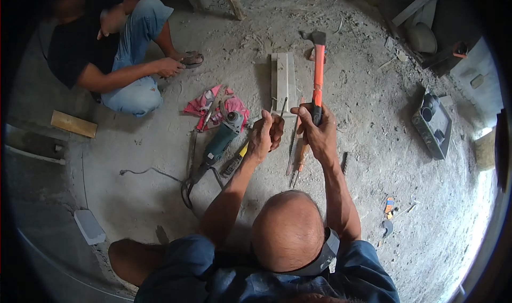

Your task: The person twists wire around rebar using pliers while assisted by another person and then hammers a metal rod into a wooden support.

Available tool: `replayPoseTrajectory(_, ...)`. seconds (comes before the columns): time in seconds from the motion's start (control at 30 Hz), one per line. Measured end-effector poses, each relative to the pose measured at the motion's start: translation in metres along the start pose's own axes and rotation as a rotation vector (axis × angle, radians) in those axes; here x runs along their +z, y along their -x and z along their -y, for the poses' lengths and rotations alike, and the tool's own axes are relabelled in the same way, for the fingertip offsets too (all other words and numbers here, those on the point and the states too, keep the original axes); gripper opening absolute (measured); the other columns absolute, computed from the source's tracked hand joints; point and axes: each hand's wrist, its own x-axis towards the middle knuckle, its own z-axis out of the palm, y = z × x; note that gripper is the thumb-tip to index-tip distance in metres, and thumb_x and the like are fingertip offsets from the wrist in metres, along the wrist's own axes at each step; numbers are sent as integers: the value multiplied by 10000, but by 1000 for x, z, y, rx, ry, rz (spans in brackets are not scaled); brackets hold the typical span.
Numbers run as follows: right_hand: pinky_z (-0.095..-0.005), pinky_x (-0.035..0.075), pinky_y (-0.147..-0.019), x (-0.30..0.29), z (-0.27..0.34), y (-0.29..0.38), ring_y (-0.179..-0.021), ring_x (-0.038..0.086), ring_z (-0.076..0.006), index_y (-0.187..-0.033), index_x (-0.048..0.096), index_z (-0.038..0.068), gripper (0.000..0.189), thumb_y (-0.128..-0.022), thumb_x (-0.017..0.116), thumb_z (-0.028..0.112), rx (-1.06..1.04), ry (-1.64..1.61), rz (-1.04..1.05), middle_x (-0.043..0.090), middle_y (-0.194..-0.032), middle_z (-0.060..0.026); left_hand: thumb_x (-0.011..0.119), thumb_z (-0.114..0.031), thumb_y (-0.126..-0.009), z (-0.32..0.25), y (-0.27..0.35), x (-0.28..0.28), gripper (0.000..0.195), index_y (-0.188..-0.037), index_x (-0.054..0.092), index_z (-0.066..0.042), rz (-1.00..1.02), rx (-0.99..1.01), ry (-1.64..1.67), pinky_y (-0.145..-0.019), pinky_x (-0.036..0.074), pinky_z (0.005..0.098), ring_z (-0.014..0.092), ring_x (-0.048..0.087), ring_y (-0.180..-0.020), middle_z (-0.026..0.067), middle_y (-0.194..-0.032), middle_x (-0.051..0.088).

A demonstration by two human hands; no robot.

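My right hand (pixel 322 135) grips the black lower handle of a claw hammer (pixel 319 71), its orange shaft pointing away and its dark head at the far end. To the left, my left hand (pixel 265 137) is closed around a thin dark rod (pixel 284 106), perhaps a nail or a punch, whose tip sticks up beyond the fingers. Just past both hands lies a long pale wooden block (pixel 282 83) on the concrete floor. Between my forearms are a long thin blade (pixel 293 155) and an orange-handled tool (pixel 302 159).
An angle grinder (pixel 220 143) with its cord lies left, beside a pink cloth (pixel 202 103) and a yellow-and-black tool (pixel 236 161). Another person (pixel 132 55) sits at the upper left. A tray with dark pipe fittings (pixel 434 123) stands right. A wood offcut (pixel 74 123) and a pale block (pixel 89 227) lie far left.
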Motion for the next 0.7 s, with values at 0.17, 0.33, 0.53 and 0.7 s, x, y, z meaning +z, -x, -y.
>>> replayPoseTrajectory(0.17, -228, 476, -493, 3, -15, -1, -635, 613, -88, -1006, 624, -27, 315, -856, 771, 207, -152, 11, -55, 692, -841, -64, 289, -660, -984, 14, 6, 20, 650, -774, 519, -90, -83, 48, -189, -396, 287, 228, 61, 389, -441, -41, -557, 398)
replayPoseTrajectory(0.33, -235, 519, -526, 1, -19, -2, -665, 629, -90, -1040, 591, -27, 317, -853, 763, 162, -29, -59, 66, 710, -922, -102, 300, -604, -1010, 31, 12, 31, 652, -760, 549, -55, -84, -139, -131, -441, 367, 281, 96, 460, -479, -1, -572, 499)
replayPoseTrajectory(0.53, -279, 552, -704, -1, -22, -2, -776, 657, -132, -1028, 585, -2, 245, -886, 726, 138, 97, -162, 215, 713, -942, -116, 287, -517, -1036, 32, 17, 39, 653, -802, 571, 22, -138, -57, -449, -531, 445, 418, 318, 568, -524, 149, -586, 574)
replayPoseTrajectory(0.7, -276, 546, -679, 5, -23, 1, -745, 644, -124, -999, 589, -10, 223, -885, 724, 125, 107, -199, 217, 707, -912, -114, 269, -535, -1033, 40, 16, 44, 689, -765, 575, 20, -230, 148, -555, -543, 434, 427, 292, 583, -536, 152, -583, 568)
